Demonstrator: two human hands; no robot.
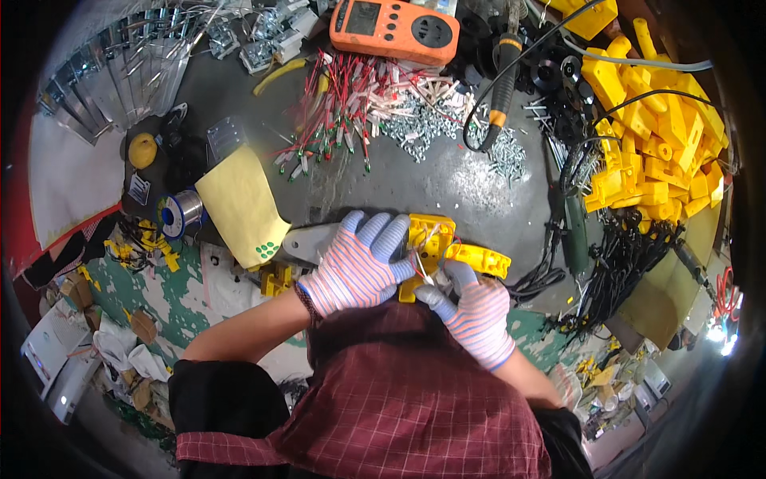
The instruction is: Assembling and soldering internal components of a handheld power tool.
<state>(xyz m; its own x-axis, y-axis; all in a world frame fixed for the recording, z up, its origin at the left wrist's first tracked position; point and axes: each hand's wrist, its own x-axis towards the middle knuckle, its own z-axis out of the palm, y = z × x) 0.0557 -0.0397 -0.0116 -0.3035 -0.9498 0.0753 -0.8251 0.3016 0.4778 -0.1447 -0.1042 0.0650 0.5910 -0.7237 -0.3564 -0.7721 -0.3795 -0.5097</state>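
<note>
Both my hands wear striped gloves and work close together at the table's near edge. My left hand (359, 263) grips a yellow plastic housing (431, 238) by its left side, thumb toward its open inside. Thin red and white wires (420, 266) run inside the housing and come out toward my fingertips. My right hand (476, 310) is closed, thumb and forefinger pinching near the wire ends; the fingers partly hide the pinch. A second yellow housing part (483, 260) lies angled beside it, just above my right fingers. Left of my left hand is a flat grey metal piece (309, 242).
An orange multimeter (394, 30) lies at the back, before it red-wired parts (339, 100) and loose screws (423, 128). A black-and-orange handled tool (504, 80) trails its cable. Yellow housings (658, 136) heap up at right, black cables (630, 263) below. A solder spool (182, 213) stands left.
</note>
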